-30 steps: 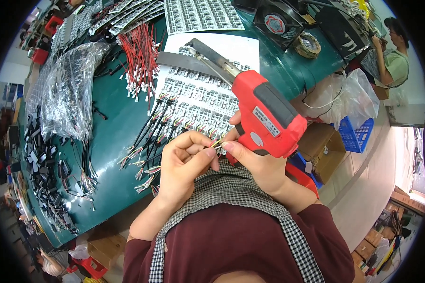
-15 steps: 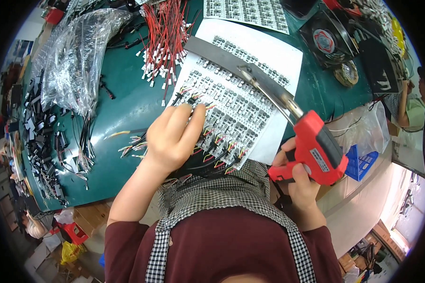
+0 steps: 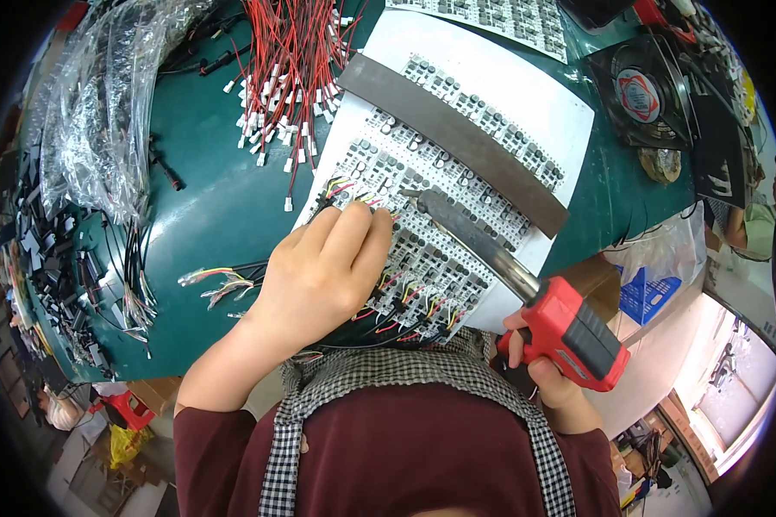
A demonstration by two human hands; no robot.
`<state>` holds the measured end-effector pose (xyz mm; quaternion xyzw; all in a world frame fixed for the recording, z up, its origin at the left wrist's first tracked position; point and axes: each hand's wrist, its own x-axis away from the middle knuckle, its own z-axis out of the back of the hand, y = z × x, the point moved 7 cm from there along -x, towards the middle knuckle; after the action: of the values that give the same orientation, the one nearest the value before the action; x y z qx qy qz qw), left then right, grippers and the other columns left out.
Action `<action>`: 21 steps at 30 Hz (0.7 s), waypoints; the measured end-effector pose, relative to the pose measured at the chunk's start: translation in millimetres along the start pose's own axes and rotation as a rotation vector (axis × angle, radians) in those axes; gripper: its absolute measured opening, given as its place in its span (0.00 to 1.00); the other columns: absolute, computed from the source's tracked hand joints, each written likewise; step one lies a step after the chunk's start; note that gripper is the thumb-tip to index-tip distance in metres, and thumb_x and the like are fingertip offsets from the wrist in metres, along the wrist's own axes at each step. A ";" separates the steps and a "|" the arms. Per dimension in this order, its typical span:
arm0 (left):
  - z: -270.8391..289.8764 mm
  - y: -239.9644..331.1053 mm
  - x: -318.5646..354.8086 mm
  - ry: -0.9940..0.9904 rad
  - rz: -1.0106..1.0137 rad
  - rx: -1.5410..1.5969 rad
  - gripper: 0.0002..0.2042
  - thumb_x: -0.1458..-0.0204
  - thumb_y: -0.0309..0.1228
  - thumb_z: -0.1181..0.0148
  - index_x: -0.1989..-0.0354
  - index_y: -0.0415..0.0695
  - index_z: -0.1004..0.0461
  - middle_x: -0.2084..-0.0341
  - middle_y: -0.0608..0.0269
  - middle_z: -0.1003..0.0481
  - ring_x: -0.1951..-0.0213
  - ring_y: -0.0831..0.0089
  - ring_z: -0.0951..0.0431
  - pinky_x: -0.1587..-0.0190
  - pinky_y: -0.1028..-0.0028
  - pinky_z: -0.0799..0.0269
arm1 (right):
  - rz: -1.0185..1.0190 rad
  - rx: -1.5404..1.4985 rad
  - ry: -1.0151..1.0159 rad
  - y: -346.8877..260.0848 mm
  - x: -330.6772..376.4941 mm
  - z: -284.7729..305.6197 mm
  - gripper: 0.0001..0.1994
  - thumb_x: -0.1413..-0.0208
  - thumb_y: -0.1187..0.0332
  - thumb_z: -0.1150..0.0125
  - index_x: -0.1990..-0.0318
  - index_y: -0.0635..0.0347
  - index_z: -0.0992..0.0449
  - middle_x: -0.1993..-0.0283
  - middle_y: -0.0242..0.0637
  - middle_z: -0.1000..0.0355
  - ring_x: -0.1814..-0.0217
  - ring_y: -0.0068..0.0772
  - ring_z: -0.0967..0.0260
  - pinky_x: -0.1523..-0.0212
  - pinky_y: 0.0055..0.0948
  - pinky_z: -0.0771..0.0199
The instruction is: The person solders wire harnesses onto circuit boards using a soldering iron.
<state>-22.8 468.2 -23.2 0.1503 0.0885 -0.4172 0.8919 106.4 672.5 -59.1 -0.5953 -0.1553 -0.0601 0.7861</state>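
My right hand (image 3: pixel 553 381) grips a red and black soldering gun (image 3: pixel 575 334), whose tip reaches over a panel of small white circuit boards (image 3: pixel 444 237). The tip is close to the fingertips of my left hand (image 3: pixel 328 263). Those fingers are pinched together low over the panel, on a cable whose coloured wire ends (image 3: pixel 372 202) peep out beyond them; the rest of it is mostly hidden under the hand. Along the panel's near edge, several black cables with red and yellow wires (image 3: pixel 397 314) lie on the boards. A dark flat bar (image 3: pixel 457 138) lies across the panel.
Red wires with white connectors (image 3: pixel 289 95) are heaped at the back. To the left lie a clear plastic bag (image 3: pixel 99 112), loose black pieces (image 3: pixel 52 258) and cables with bared ends (image 3: pixel 211 280). A black fan (image 3: pixel 642 93) and a tape roll (image 3: pixel 661 164) stand at right.
The soldering gun has swung down and nearer, its tip moving from the dark bar to the boards beside my left fingertips. My left hand stays at nearly the same place on the panel.
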 end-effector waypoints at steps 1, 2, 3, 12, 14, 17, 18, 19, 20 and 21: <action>-1.7 -1.1 1.4 -0.003 0.005 0.004 0.11 0.60 0.22 0.41 0.65 0.35 0.27 0.73 0.64 0.34 0.75 0.76 0.31 0.78 0.78 0.33 | -0.084 -0.270 0.046 -8.8 -8.3 -1.8 0.25 0.53 0.62 0.36 0.48 0.64 0.31 0.56 0.40 0.28 0.67 0.30 0.30 0.65 0.26 0.31; -2.0 -1.5 2.8 0.015 0.001 0.006 0.12 0.60 0.22 0.41 0.64 0.35 0.27 0.73 0.64 0.34 0.75 0.76 0.31 0.78 0.78 0.33 | -0.169 -0.539 0.093 -10.1 -12.4 -3.7 0.22 0.60 0.73 0.33 0.52 0.62 0.26 0.59 0.39 0.24 0.61 0.34 0.24 0.59 0.28 0.25; -1.5 -1.8 3.3 0.036 -0.004 0.009 0.13 0.60 0.22 0.41 0.64 0.34 0.26 0.73 0.64 0.34 0.75 0.76 0.30 0.78 0.78 0.33 | -0.174 -0.536 0.092 -6.6 -11.0 -4.4 0.22 0.60 0.73 0.33 0.52 0.62 0.26 0.59 0.39 0.24 0.61 0.34 0.24 0.59 0.28 0.25; -3.2 -6.7 5.6 0.003 0.013 0.061 0.14 0.61 0.23 0.42 0.62 0.34 0.26 0.72 0.63 0.34 0.74 0.75 0.29 0.78 0.78 0.33 | -0.049 0.269 0.074 -2.0 -0.6 -1.2 0.19 0.59 0.72 0.33 0.55 0.59 0.24 0.61 0.36 0.24 0.60 0.36 0.24 0.58 0.27 0.24; -3.3 -9.6 6.5 0.000 0.015 0.090 0.14 0.61 0.23 0.42 0.62 0.34 0.26 0.72 0.63 0.35 0.74 0.75 0.29 0.78 0.79 0.33 | -0.133 0.088 0.121 3.8 0.9 0.0 0.19 0.60 0.72 0.32 0.55 0.58 0.24 0.62 0.36 0.24 0.59 0.36 0.24 0.57 0.27 0.24; -3.8 -10.7 7.1 -0.006 0.019 0.121 0.15 0.61 0.23 0.42 0.62 0.34 0.26 0.72 0.63 0.35 0.74 0.75 0.29 0.78 0.78 0.33 | -0.095 0.262 0.077 -3.8 -1.9 -2.3 0.19 0.60 0.72 0.32 0.56 0.59 0.24 0.61 0.36 0.24 0.59 0.36 0.24 0.57 0.27 0.24; -3.5 -10.8 7.1 -0.004 0.020 0.125 0.15 0.61 0.23 0.42 0.62 0.35 0.26 0.72 0.63 0.35 0.74 0.75 0.29 0.78 0.78 0.33 | -0.095 0.263 0.076 -3.5 -1.6 -2.0 0.19 0.60 0.72 0.32 0.56 0.59 0.24 0.61 0.36 0.24 0.59 0.36 0.24 0.57 0.27 0.24; -3.7 -10.7 6.8 -0.003 0.021 0.125 0.15 0.61 0.23 0.42 0.62 0.35 0.26 0.72 0.63 0.35 0.74 0.75 0.29 0.78 0.78 0.33 | -0.095 0.268 0.068 -2.8 -1.1 -1.8 0.19 0.60 0.73 0.32 0.56 0.60 0.24 0.61 0.36 0.24 0.59 0.36 0.24 0.57 0.27 0.24; -3.7 -10.6 6.4 0.004 0.022 0.127 0.15 0.61 0.23 0.42 0.62 0.35 0.26 0.72 0.63 0.35 0.73 0.74 0.29 0.78 0.78 0.32 | -0.094 0.273 0.060 -2.5 -0.8 -2.0 0.19 0.61 0.73 0.32 0.56 0.60 0.24 0.60 0.37 0.24 0.59 0.36 0.24 0.57 0.27 0.24; -3.7 -10.5 6.2 0.009 0.022 0.128 0.15 0.61 0.23 0.42 0.61 0.35 0.26 0.72 0.63 0.35 0.73 0.74 0.28 0.78 0.78 0.32 | -0.094 0.273 0.059 -3.0 -1.5 -1.8 0.19 0.61 0.73 0.32 0.56 0.60 0.24 0.60 0.37 0.24 0.59 0.36 0.24 0.57 0.27 0.24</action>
<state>-27.1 458.6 -30.5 0.2099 0.0641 -0.4112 0.8847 104.4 669.8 -57.3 -0.4729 -0.1664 -0.0929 0.8603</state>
